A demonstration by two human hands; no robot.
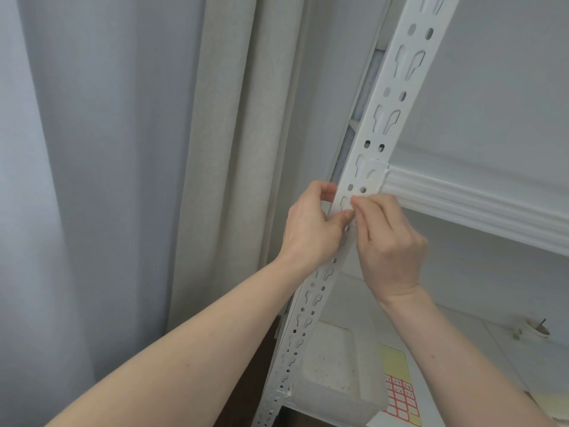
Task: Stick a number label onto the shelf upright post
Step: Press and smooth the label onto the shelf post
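Where the pale curtain (pixel 215 149) hangs at left, the white perforated upright post (pixel 397 97) slants up through the view, a shelf beam (pixel 477 208) joining it on the right. Both hands meet on the post just below that joint: the left hand (pixel 311 229) grips its edge, and the right hand (pixel 391 241) pinches a small white number label (pixel 346 204) against its face. Lower down lies a label sheet (pixel 401 399).
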